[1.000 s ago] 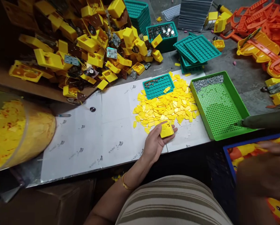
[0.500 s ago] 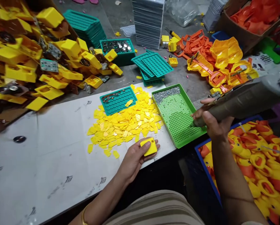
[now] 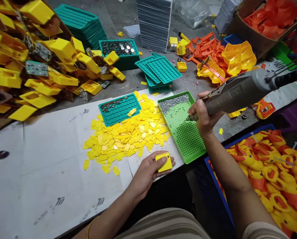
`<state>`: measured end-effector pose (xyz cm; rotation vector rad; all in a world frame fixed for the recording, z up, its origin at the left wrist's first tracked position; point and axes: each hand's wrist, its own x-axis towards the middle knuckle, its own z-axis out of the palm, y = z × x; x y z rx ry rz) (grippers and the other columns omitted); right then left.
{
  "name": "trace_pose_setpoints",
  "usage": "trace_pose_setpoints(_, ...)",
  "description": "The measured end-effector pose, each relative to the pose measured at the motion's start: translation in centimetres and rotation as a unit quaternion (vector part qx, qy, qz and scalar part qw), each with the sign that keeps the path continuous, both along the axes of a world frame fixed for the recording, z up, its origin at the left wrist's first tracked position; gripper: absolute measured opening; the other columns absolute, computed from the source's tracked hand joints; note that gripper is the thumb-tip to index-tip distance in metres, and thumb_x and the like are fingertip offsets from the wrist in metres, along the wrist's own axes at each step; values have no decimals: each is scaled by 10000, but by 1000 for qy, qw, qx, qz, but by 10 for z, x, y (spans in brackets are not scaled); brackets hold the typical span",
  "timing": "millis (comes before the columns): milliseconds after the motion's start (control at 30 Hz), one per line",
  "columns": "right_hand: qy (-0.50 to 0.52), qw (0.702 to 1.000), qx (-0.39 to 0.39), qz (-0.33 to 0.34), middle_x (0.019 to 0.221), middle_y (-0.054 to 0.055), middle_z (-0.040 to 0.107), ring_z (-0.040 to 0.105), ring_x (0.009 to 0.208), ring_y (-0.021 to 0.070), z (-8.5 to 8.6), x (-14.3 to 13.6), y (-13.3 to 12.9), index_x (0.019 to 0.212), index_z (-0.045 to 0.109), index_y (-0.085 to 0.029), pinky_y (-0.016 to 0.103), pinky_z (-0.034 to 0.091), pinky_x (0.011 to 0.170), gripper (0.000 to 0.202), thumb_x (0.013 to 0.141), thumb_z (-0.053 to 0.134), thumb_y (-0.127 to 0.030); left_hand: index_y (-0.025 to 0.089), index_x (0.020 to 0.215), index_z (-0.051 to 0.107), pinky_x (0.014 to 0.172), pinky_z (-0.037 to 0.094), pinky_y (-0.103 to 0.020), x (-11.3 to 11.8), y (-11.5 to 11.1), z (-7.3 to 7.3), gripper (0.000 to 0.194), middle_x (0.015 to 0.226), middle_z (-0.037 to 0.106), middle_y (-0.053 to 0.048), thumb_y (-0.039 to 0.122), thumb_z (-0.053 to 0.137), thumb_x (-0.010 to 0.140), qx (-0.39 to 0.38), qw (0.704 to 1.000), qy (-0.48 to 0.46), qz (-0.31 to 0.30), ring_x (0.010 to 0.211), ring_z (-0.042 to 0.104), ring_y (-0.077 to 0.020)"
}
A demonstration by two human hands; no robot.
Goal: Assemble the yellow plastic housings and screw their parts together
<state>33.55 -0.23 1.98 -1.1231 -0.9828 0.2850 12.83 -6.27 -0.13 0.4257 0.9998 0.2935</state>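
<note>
My left hand [image 3: 152, 169] is closed round a small yellow plastic box [image 3: 164, 161], thumb on its upper face, just above the table's front edge. In my right hand [image 3: 205, 114] is a grey electric screwdriver [image 3: 235, 91], slanting so that its tip is over the green perforated tray [image 3: 200, 151]. Small silver screws [image 3: 174, 103] are heaped at the tray's far end, with some scattered in its holes. Left of the tray spreads a pile of flat yellow plastic pieces [image 3: 128, 136]. A teal ridged tray [image 3: 118, 111] lies at the back of that pile, holding small dark and metallic round parts.
Yellow casings with wires and circuit boards [image 3: 46, 69] are heaped at the left. Behind stand stacked teal trays [image 3: 81, 26] and a tall grey stack [image 3: 153, 25]. Orange parts [image 3: 205, 46] lie at the back right. A blue-rimmed crate [image 3: 219, 186] of yellow duck-shaped toys stands lower right.
My right hand has carried the screwdriver left and farther over the green tray, toward the screws. The left hand still holds the yellow box, slightly lower and to the right. The view has shifted a little.
</note>
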Motion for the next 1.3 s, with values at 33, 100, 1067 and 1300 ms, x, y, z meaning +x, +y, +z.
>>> trace_pose_setpoints(33,-2,1000,-7,-1,501,-83,423,417,355,105,-1,0,1,890,492,-236,274,420,402,304,794,636,-486,129,1034,582,803,555,-288,0,1,0,308,1001,727,-128,263,702,784,-2,1000,0,1,928,704,-220)
trace_pose_setpoints(100,-13,1000,-24,-5,505,-85,409,419,363,111,-2,0,1,906,473,-244,279,428,413,314,800,611,-506,134,1035,581,798,556,-288,0,2,0,301,1007,725,-128,259,698,787,-6,1000,1,6,930,704,-222)
trace_pose_setpoints(1067,-5,952,-112,284,549,-64,492,495,424,130,40,-55,-83,1007,487,-345,297,488,471,192,869,552,-461,119,955,652,853,550,-419,8,1,-2,238,1015,681,-118,238,696,753,22,997,-33,67,973,653,-255)
trace_pose_setpoints(1300,11,959,-79,272,518,-60,447,465,394,150,33,-59,-73,987,488,-349,308,442,404,175,860,541,-456,118,949,666,862,551,-425,7,1,-2,247,1019,679,-116,226,718,733,9,997,-27,75,946,663,-245)
